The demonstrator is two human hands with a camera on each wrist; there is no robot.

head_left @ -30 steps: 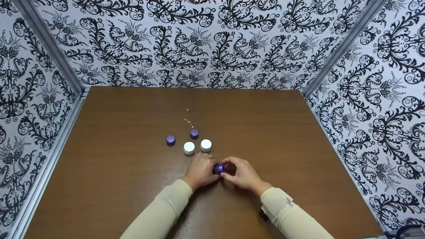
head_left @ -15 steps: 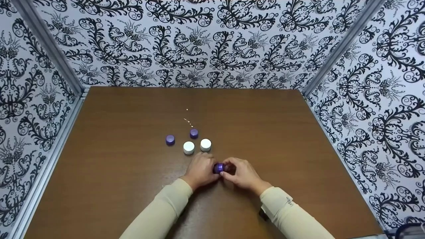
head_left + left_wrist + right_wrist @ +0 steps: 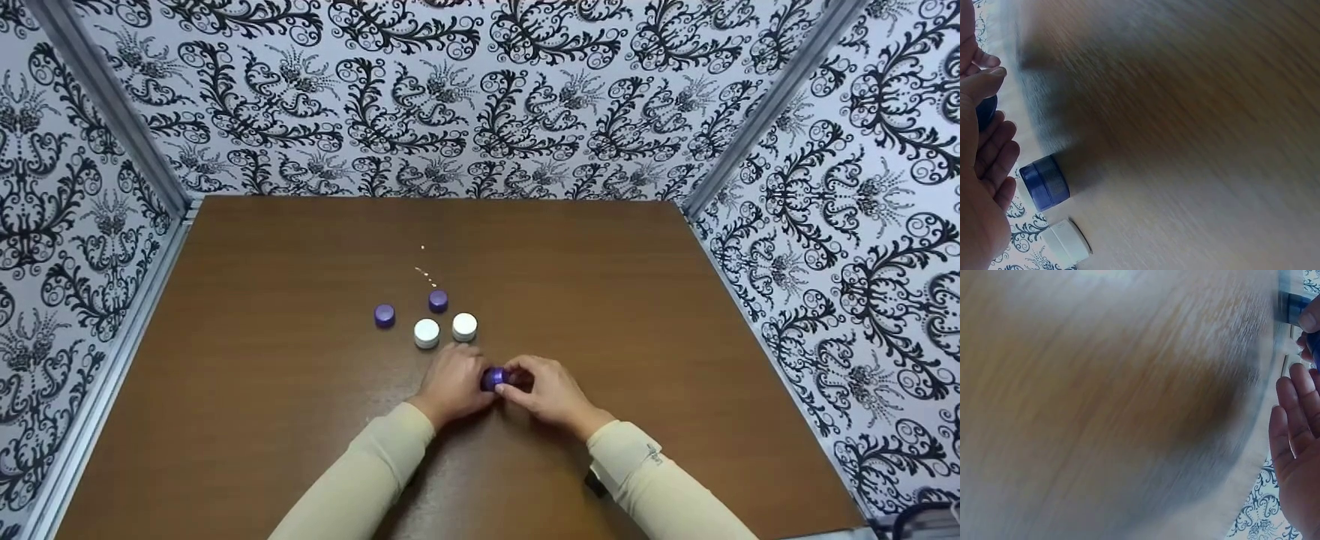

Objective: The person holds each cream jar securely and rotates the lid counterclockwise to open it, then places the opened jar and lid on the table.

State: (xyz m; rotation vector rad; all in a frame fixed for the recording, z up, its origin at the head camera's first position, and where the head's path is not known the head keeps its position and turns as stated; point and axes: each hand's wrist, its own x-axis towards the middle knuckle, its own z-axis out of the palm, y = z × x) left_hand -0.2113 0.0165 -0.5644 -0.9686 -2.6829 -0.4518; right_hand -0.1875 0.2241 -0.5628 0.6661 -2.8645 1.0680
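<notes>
A small purple jar [image 3: 494, 379] is held between the two hands, low over the near middle of the table. My left hand [image 3: 454, 381] grips it from the left, hiding part of it. From the right, my right hand [image 3: 551, 394] pinches its other end between thumb and fingers. In the left wrist view only a dark blue-looking bit of the held jar [image 3: 986, 114] shows behind the thumb. Little of it appears in the right wrist view, at the edge beside the fingers. Whether its lid is on or loose cannot be told.
Just beyond the left hand stand two white-topped jars [image 3: 427, 334] [image 3: 464, 327]. Two purple jars [image 3: 385, 316] [image 3: 438, 301] stand behind and left of them. Small pale specks [image 3: 426, 276] lie farther back on the brown table [image 3: 600, 285]. Patterned walls enclose it.
Both hands stay in nearly the same place on the purple jar. The right thumb and fingers shift slightly on it. The other jars do not move.
</notes>
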